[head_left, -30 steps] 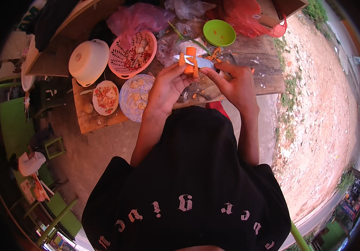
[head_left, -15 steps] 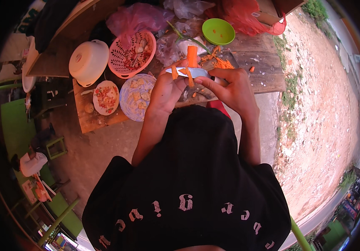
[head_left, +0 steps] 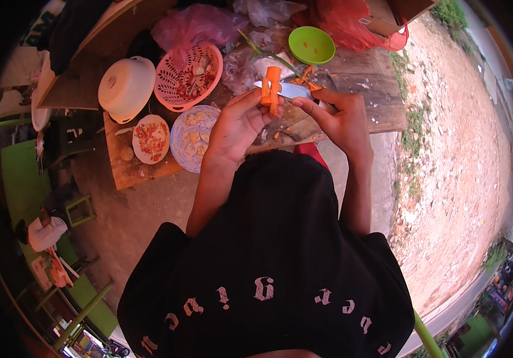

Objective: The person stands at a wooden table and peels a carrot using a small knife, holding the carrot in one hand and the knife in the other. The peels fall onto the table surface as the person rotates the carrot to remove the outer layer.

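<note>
My left hand holds a short peeled carrot by its lower end, fingers closed around it above the table. Against the carrot lies the blade of a knife, with strips of orange peel hanging in front of it. My right hand grips the knife handle, thumb toward the blade; the fingers partly hide the handle. Behind the hands, carrot shavings lie on the table.
The wooden table bears a green bowl, a pink basket, a cream tub, a plate of chopped red and orange pieces and a patterned plate with yellowish pieces. Plastic bags lie behind. A person sits far left.
The knife has shifted a little to the right along the carrot, and my right hand with it. Peel strips that lay over the blade near its tip now hang beside the carrot.
</note>
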Demonstrator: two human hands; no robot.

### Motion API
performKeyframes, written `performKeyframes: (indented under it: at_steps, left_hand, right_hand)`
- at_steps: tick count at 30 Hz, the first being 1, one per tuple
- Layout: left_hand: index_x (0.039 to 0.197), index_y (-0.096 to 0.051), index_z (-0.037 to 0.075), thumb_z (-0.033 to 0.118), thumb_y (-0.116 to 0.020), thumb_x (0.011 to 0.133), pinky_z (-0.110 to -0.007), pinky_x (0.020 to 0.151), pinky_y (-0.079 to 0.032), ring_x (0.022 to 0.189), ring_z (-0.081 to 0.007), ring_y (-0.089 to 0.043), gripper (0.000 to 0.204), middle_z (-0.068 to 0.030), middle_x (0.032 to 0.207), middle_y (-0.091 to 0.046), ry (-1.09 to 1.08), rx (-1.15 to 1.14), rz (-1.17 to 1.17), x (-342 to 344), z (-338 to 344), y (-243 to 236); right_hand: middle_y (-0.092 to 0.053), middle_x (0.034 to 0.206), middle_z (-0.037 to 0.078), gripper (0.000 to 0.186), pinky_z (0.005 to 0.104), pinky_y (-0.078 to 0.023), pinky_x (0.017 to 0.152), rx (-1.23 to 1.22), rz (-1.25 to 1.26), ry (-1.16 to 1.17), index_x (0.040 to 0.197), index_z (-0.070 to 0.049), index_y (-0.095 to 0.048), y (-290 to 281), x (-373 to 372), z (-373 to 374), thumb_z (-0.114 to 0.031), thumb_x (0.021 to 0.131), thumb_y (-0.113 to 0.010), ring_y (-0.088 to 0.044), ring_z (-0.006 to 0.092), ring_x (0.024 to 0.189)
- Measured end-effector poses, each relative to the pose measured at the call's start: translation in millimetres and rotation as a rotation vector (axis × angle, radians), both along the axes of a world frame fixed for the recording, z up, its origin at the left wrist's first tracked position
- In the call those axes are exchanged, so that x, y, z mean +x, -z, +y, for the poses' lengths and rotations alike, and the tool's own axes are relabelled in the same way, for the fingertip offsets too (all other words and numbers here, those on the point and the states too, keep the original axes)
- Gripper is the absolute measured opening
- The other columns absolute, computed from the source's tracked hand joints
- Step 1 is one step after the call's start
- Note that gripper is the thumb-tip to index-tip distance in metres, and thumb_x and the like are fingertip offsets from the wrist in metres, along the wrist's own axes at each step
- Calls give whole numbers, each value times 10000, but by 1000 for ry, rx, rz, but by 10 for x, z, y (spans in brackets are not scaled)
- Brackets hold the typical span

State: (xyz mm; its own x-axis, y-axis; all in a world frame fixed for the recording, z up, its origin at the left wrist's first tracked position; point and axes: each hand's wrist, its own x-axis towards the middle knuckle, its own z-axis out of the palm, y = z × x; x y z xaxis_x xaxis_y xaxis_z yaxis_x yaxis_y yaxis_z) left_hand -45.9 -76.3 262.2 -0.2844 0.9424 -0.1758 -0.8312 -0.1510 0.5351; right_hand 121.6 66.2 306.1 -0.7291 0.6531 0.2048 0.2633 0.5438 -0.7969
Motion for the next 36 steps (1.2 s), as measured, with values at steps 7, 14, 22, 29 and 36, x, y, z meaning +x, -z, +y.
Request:
performKeyframes:
  at_steps: [7,14,22,29,36]
  left_hand:
    - [1283,-529,-85,208,-565,1007,-352,906,-529,985,-229,-646,404,-184,1108,-657,44,-3,-142,-100,-2,42]
    - [1330,-480,-82,211,-559,1012,-338,885,-530,964,-221,-634,440,-170,1107,-641,102,82,-312,-122,-64,-11]
    - [1242,-594,-89,194,-562,1007,-319,862,-531,939,-207,-667,370,-142,1047,-689,-194,-308,482,-14,144,245]
    - [1288,-549,-84,176,-522,1018,-337,873,-523,963,-219,-659,375,-184,1112,-670,-113,-239,423,-252,7,255]
    - [1366,-482,-88,186,-514,1021,-339,917,-524,1041,-238,-645,442,-194,1211,-635,-110,-34,173,-351,-62,268]
  right_hand:
    - [-625,603,144,436,371,-470,542,79,50,21,815,-3,-741,103,-99,33,-430,784,-824,-606,344,541]
    - [-585,579,77,418,305,-381,506,74,-28,138,861,23,-744,300,-167,264,-390,833,-802,-496,152,534]
    - [-546,562,-13,367,299,-354,495,-485,45,82,910,-7,-758,519,-463,78,-372,876,-758,-468,93,494]
    - [-645,722,60,474,298,-464,661,-788,97,86,962,44,-709,993,-662,269,-413,850,-767,-598,148,700]
    - [-634,719,81,464,329,-464,657,-580,-20,120,901,15,-696,873,-642,68,-446,939,-661,-593,168,689]
